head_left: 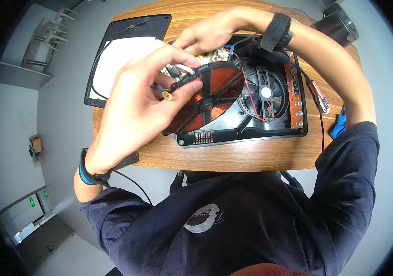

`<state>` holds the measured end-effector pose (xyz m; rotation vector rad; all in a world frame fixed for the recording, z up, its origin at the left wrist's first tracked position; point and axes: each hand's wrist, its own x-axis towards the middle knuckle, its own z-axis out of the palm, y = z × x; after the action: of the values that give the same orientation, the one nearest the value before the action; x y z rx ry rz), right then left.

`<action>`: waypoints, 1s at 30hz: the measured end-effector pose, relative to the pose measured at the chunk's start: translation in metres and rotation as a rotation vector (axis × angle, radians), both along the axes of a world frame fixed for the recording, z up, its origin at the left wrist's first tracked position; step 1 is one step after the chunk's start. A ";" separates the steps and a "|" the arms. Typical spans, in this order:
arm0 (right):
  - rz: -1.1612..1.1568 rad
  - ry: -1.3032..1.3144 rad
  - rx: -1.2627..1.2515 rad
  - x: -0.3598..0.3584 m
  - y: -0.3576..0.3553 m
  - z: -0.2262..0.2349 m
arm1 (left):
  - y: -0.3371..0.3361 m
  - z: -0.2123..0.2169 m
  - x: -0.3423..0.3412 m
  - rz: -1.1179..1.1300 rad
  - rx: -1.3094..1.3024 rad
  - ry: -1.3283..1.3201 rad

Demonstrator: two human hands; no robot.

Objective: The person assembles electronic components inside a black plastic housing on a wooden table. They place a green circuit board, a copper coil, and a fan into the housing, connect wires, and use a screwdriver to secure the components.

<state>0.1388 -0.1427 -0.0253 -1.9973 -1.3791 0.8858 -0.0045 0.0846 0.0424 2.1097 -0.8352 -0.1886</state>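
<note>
My left hand (134, 99) pinches the black rim of a round induction coil (219, 83), copper windings on a spoked black frame. The coil is tilted up out of the opened black cooker base (238, 138). Beside the left thumb a brass-coloured wire terminal (167, 95) sticks out. Behind the coil, my right hand (210, 34) reaches down at the circuit board (217, 55); its fingers are bent together, and their tips and whatever they hold are hidden. Right of the coil, a black fan (265, 92) sits in the base, with thin red and black wires across it.
An orange control board (296, 99) lines the base's right side. At the back left lies a black panel (162, 25) with a white sheet (118, 60). A black cylinder (341, 25) stands back right. A multi-wire connector (319, 96) and blue cloth (339, 124) lie right, on the wooden table (247, 158).
</note>
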 end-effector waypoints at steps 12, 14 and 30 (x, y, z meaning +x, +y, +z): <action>-0.423 0.069 0.021 -0.048 -0.039 0.004 | -0.002 -0.040 0.001 -0.014 -0.085 0.080; -0.449 0.105 0.059 -0.072 -0.069 0.013 | 0.001 -0.047 0.004 0.058 -0.153 0.144; -0.552 -0.204 0.326 -0.189 -0.064 0.012 | 0.037 0.025 0.127 -0.822 0.608 0.182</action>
<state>-0.0497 -0.2071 -0.0129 -2.0818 -0.9118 0.2013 0.1227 0.1212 0.0675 2.0898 -1.6420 -1.1687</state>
